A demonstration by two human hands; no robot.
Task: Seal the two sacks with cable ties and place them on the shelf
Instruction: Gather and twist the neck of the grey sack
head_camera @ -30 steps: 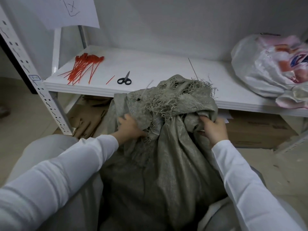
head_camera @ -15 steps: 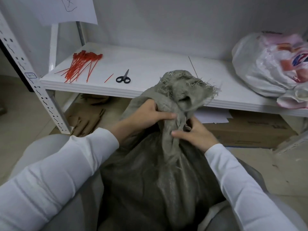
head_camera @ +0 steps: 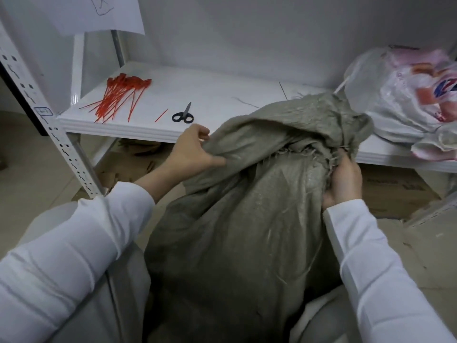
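White metal shelf (head_camera: 222, 95) carries red plastic cable ties (head_camera: 118, 97) far left. Nearer, a grey-green woven sack (head_camera: 247, 231) stands between both hands: left hand (head_camera: 190, 152) pinches its left fold, right hand (head_camera: 343, 181) grips its frayed mouth.

Between your left hand (head_camera: 190, 152) and right hand (head_camera: 345, 179) the sack (head_camera: 247, 219) is a dull grey-green weave, with pale frayed threads along its edge. Beyond your left hand the cable ties (head_camera: 118, 97) are bright red and the scissors (head_camera: 183, 116) have black handles, all on a glossy white shelf (head_camera: 222, 95). Above your right hand the second sack (head_camera: 408, 95) is cloudy white with pink, orange-red and blue print. Your sleeves (head_camera: 74, 256) are white. The cardboard (head_camera: 395, 191) just past your right hand is brown.
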